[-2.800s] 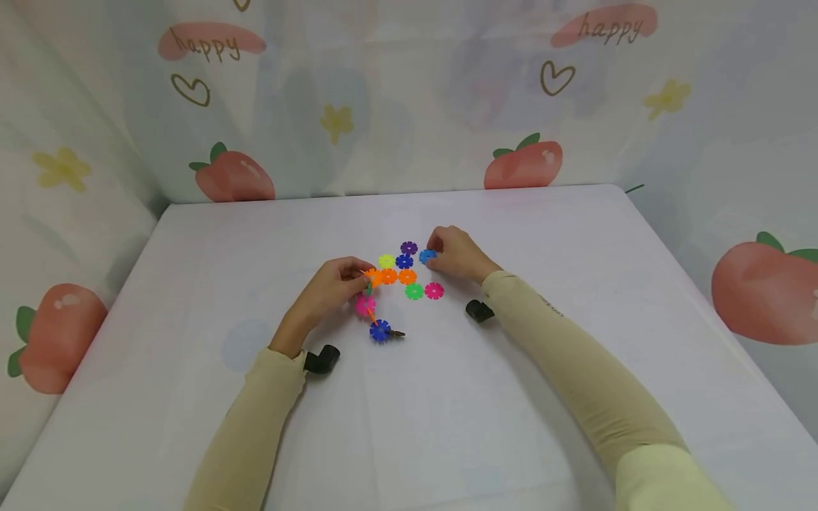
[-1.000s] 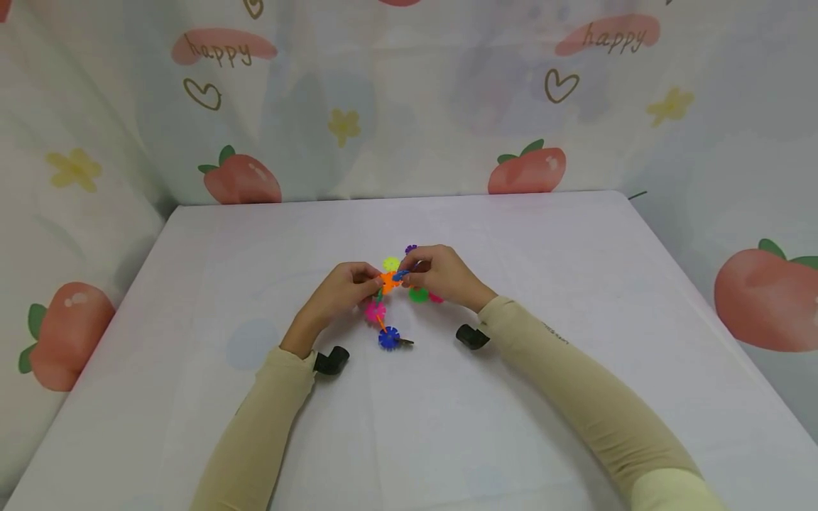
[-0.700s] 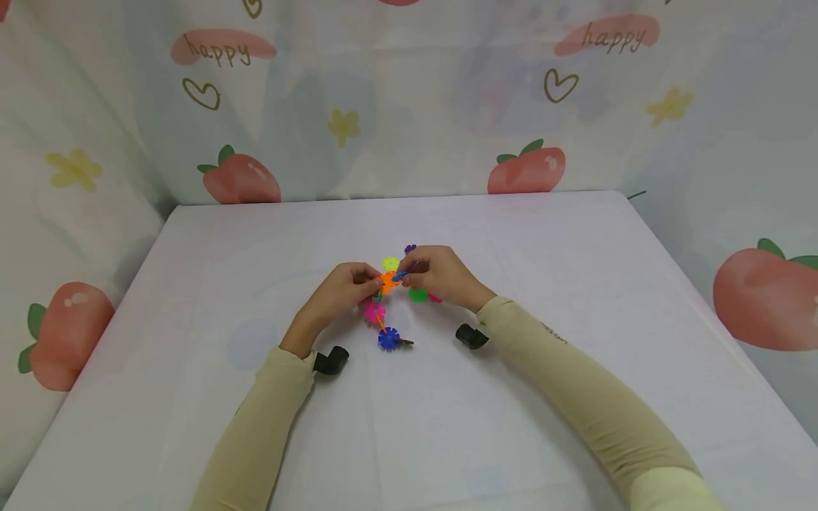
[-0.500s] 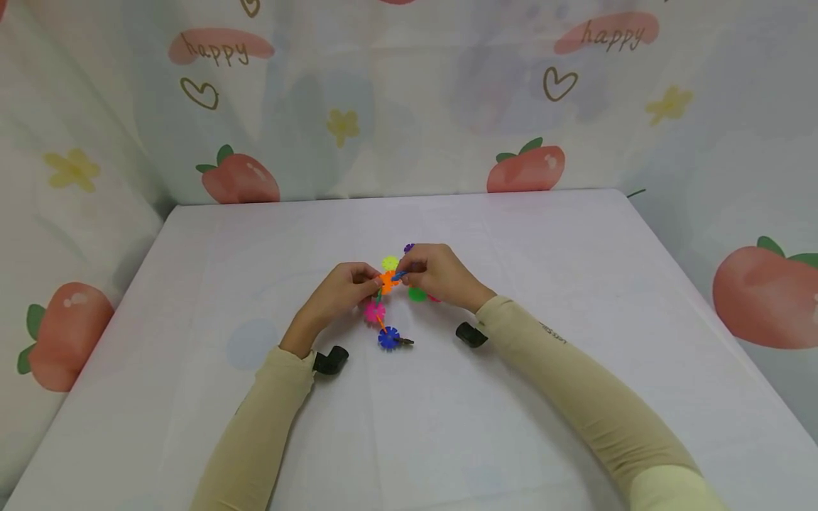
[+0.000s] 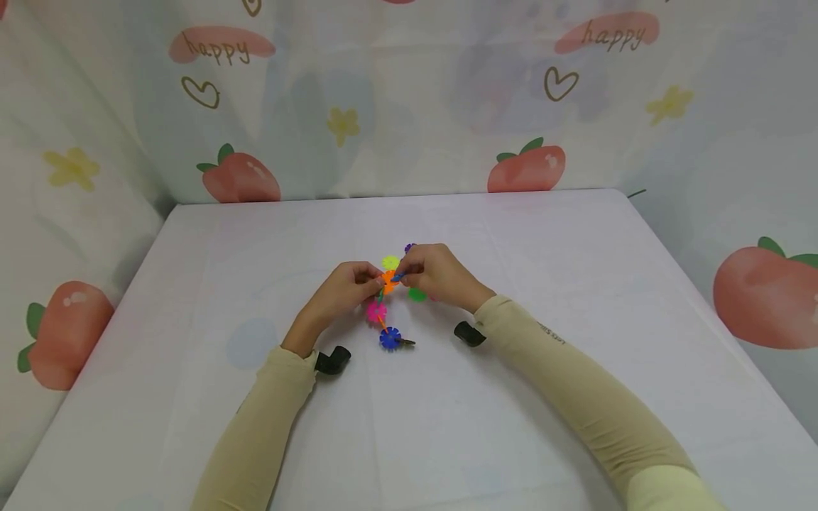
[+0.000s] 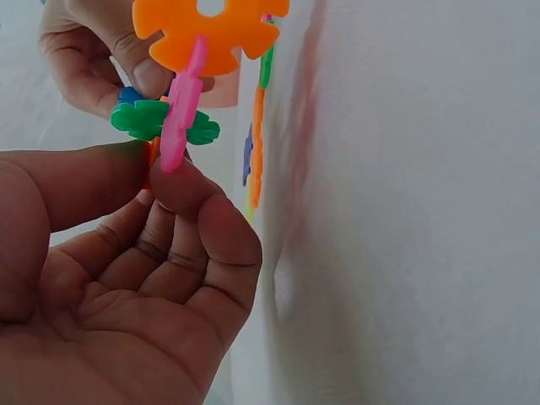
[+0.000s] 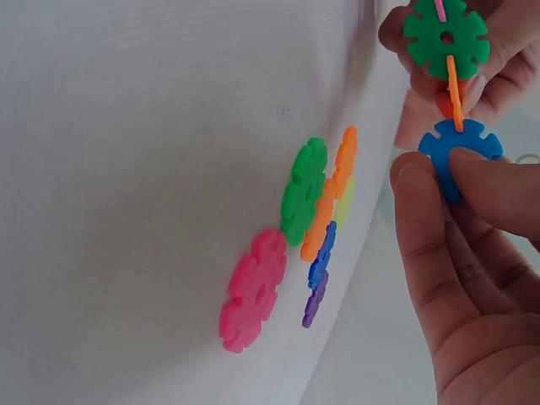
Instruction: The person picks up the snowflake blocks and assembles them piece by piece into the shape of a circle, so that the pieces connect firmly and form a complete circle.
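Observation:
My left hand pinches a chain of slotted plastic snowflake discs between thumb and fingertips. Below it hang a pink disc, a blue disc and a dark piece. In the left wrist view, a pink disc stands edge-on, crossing a green disc, with a big orange disc above. My right hand pinches a light blue disc by its edge. That disc meets an orange disc seen edge-on, which is joined to the green one. My fingers partly hide the joint.
Loose discs lie flat on the white table beneath my right hand: pink, green, two orange, yellow, dark blue and purple. Patterned cloth hangs behind the table.
My right hand has brought the light blue disc leftward from beside the loose discs to the chain. Over the last second, both hands have barely shifted.

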